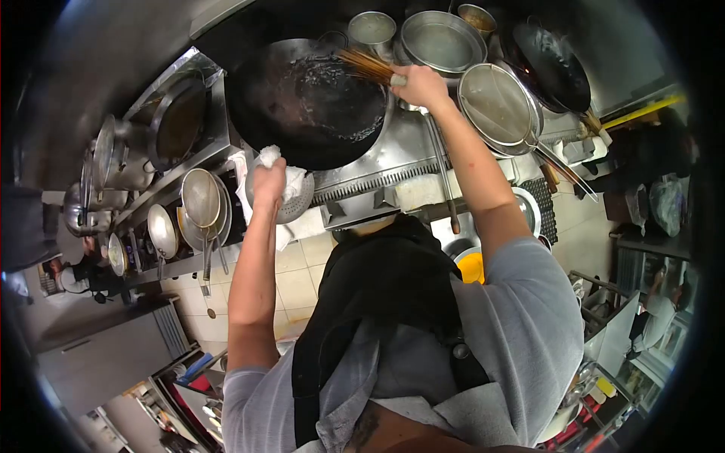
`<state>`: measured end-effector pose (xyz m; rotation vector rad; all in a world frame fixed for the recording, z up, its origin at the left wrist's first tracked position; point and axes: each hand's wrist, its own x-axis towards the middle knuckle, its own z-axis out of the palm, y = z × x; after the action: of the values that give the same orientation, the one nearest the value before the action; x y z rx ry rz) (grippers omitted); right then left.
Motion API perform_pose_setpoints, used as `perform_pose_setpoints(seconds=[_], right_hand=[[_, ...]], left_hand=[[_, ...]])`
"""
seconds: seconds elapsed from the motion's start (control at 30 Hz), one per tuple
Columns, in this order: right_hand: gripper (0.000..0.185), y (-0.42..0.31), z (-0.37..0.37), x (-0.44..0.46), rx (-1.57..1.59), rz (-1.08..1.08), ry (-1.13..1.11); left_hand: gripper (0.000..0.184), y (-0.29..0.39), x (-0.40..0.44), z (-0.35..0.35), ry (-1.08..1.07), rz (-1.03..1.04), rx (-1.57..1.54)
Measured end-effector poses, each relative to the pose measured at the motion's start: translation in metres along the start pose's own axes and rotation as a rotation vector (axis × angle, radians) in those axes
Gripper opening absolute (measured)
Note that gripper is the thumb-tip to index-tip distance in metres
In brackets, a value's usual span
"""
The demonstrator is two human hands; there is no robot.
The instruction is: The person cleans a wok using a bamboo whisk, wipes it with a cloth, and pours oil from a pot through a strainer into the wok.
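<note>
My right hand point(421, 85) is closed around the bound end of a bamboo wok brush point(365, 66). The bristles point left, over the far right rim of a large black wok point(302, 113). Wet, shiny streaks and some steam show inside the wok. At its near left rim, my left hand point(269, 183) grips a bunched white cloth point(293, 186); whether a wok handle is inside the cloth is hidden. Just below that hand is a perforated metal skimmer point(300, 205), partly covered by the cloth.
Behind the brush stand a round metal pan point(444, 41) and a metal pot point(371, 29). A mesh strainer point(495, 104) rests to the right, near a second wok point(550, 68). A long-handled ladle point(444, 170) lies across the counter. More strainers point(202, 198) and pans line the left.
</note>
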<state>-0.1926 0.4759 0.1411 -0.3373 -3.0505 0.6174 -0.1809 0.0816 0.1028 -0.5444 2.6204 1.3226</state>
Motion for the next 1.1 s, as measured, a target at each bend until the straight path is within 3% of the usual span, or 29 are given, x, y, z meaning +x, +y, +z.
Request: perform_pose_setpoints(seconds=[0.2, 0.3, 0.5, 0.57, 0.6, 0.67, 0.73, 0.77, 0.8, 0.87, 0.9, 0.93, 1.0, 1.07, 1.1], right_hand=[[0.055, 0.007, 0.035, 0.012, 0.035, -0.076, -0.001], [0.054, 0.007, 0.05, 0.015, 0.062, 0.012, -0.01], [0.058, -0.002, 0.075, 0.002, 0.14, 0.106, 0.126], [0.064, -0.001, 0.09, 0.0, 0.432, 0.264, 0.071], [0.064, -0.002, 0.099, -0.004, 0.433, 0.266, 0.076], [0.064, -0.012, 0.117, -0.02, 0.84, 0.382, 0.101], [0.054, -0.036, 0.13, -0.036, 1.145, 0.408, 0.139], [0.05, -0.044, 0.141, -0.039, 1.259, 0.386, 0.139], [0.048, -0.06, 0.145, -0.047, 1.145, 0.128, 0.218], [0.048, -0.107, 0.118, -0.09, 0.959, -0.059, 0.134], [0.056, -0.11, 0.118, -0.104, 0.924, -0.323, 0.096], [0.068, -0.116, 0.101, -0.122, 0.859, -0.391, 0.028], [0.068, -0.091, 0.076, -0.127, 0.516, -0.57, -0.264], [0.066, -0.023, 0.096, -0.077, 0.443, -0.727, -0.45], [0.057, -0.005, 0.082, -0.043, 0.083, -0.606, -0.485]], left_hand=[[0.064, 0.055, -0.04, 0.005, 0.018, 0.061, 0.14], [0.059, 0.064, -0.061, 0.021, 0.289, 0.408, 0.286], [0.057, 0.075, -0.119, 0.038, 0.148, 0.393, 0.271], [0.057, 0.057, -0.129, 0.047, 0.12, 0.426, 0.268], [0.057, 0.039, -0.131, 0.054, 0.131, 0.486, 0.267], [0.058, 0.011, -0.132, 0.063, 0.139, 0.552, 0.272], [0.059, -0.005, -0.136, 0.065, 0.163, 0.612, 0.246], [0.059, -0.007, -0.138, 0.065, 0.137, 0.547, 0.204], [0.059, -0.009, -0.138, 0.064, 0.138, 0.551, 0.201], [0.06, -0.013, -0.132, 0.065, 0.192, 0.547, 0.125], [0.054, -0.017, -0.125, 0.064, 0.162, 0.439, 0.03], [0.054, -0.017, -0.119, 0.06, 0.163, 0.443, 0.026], [0.052, -0.015, -0.101, 0.049, 0.267, 0.353, -0.029], [0.054, -0.038, -0.073, 0.046, 0.348, 0.378, 0.009], [0.056, -0.04, -0.066, 0.044, 0.267, 0.282, -0.146]])
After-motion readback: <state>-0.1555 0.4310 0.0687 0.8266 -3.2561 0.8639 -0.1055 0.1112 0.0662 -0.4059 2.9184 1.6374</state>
